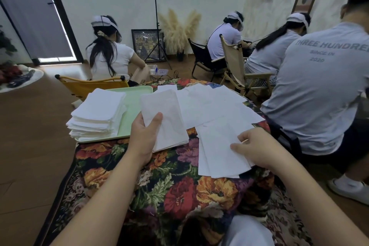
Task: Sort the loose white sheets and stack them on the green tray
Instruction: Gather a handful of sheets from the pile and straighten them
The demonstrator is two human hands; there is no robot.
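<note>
Two hands are working mid-frame over the floral surface [179,191]: the left hand [144,134] is gripping a white sheet [163,116], the right hand [257,147] is pinching loose sheets [217,146], while the stack [97,114] is sitting on the green tray [133,104] at left.

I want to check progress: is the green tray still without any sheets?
No, a stack of white sheets already lies on the green tray's left part.
</note>
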